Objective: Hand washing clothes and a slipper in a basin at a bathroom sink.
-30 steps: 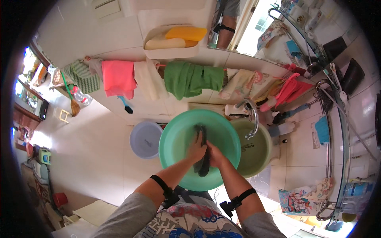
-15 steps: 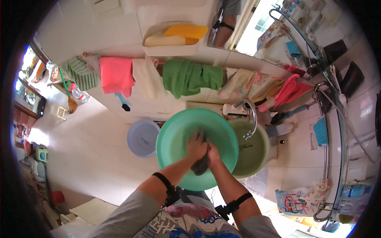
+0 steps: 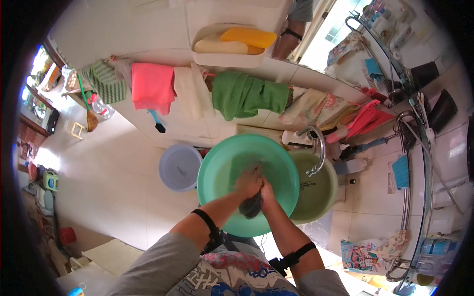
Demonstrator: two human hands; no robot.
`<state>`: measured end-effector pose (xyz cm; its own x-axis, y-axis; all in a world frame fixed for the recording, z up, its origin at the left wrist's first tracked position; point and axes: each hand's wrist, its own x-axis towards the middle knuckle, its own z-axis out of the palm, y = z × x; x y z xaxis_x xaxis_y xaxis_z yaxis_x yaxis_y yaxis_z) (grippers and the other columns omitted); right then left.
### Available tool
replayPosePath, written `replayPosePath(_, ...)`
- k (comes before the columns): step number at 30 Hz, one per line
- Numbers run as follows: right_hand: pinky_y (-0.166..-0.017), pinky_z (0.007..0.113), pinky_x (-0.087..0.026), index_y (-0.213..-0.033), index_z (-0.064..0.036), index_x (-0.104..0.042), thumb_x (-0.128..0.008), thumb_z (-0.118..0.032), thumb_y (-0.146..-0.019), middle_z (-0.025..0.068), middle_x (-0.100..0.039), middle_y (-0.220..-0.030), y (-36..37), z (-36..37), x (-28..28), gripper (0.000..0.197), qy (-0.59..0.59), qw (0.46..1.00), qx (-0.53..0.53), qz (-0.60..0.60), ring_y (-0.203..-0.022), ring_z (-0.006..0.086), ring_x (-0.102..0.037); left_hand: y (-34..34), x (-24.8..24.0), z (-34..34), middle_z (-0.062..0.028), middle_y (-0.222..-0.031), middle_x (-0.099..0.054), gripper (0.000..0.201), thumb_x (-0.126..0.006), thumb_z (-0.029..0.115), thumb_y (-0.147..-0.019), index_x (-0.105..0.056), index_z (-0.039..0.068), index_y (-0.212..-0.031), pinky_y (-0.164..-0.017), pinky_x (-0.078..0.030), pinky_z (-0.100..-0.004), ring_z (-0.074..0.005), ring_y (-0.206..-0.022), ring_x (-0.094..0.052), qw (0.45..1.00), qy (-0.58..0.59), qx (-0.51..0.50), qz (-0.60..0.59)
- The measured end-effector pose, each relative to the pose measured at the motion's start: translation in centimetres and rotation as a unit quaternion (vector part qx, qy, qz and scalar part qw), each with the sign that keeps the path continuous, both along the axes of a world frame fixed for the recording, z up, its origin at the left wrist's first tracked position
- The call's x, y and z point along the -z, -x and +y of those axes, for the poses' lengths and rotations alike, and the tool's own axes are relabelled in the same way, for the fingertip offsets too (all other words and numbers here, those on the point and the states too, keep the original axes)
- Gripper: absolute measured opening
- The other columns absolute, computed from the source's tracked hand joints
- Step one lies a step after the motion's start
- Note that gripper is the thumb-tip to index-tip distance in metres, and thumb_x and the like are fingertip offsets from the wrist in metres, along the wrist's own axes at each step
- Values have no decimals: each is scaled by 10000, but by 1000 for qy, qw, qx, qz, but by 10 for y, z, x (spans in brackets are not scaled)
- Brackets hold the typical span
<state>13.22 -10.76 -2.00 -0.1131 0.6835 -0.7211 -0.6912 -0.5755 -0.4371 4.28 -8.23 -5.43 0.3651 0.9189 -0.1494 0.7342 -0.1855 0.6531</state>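
Note:
Over the middle of a large green basin (image 3: 212, 212), both hands are close together on a dark grey piece of wet cloth (image 3: 253, 206). My left hand (image 3: 248, 183), its fingers slightly smeared by motion, presses on the cloth and closes around its upper part. The fingers of my right hand (image 3: 267, 191) wrap the cloth from the right side. A bunched end hangs below the hands toward me, while the far end is partly covered by fingers. What kind of garment it is does not show. Cloudy water seems to fill the basin's bottom.
A pale blue basin (image 3: 162, 170) stands left of the green one, an olive basin (image 3: 335, 197) to its right under a curved chrome tap (image 3: 322, 148). Behind hang a pink towel (image 3: 153, 89) and a green towel (image 3: 247, 96). Metal rails (image 3: 406, 197) run along the right wall.
My left hand has shifted slightly right and toward my right hand along the cloth. The whole view has turned a little, so the towels and tap appear farther right.

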Motion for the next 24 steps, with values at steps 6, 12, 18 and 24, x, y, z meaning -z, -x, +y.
replayPosePath(6, -811, 407, -473, -1156, -4, -539, -457, -370, -912, 170, -634, -1011, -37, -13, 7, 448, 49, 984, -172, 3, -873, 298, -618, 18, 35, 17, -158, -1426, -306, 494, -427, 292, -863, -442, 64, -1300, -1066, -237, -485, -331, -1299, -313, 987, -81, 48, 128)
replayPosePath(12, -751, 358, -491, -1062, 5, -579, -492, -301, -901, 155, -642, -954, -63, -21, 6, 357, 30, 969, -162, -184, -814, 256, -629, 28, 18, 13, -156, -1433, -275, 487, -468, 287, -871, -430, 69, -1305, -1038, -278, -502, -343, -1285, -322, 973, -149, 75, 162)
replayPosePath(18, -647, 419, -468, -949, 17, -555, -516, -158, -881, 211, -572, -907, -72, -19, -3, 191, -271, 627, -175, -709, -766, 336, -591, 20, -10, 15, -170, -1441, -256, 447, -490, 236, -841, -475, 119, -1272, -1050, -256, -475, -313, -1320, -278, 983, 3, 20, 180)
replayPosePath(24, -614, 463, -436, -957, 28, -535, -498, -74, -871, 220, -556, -847, -65, 0, -60, 139, -357, 506, -117, -776, -745, 411, -551, 44, 13, 6, -178, -1426, -269, 439, -441, 201, -867, -463, 214, -1305, -1041, -265, -478, -317, -1305, -283, 957, -106, 118, 244)
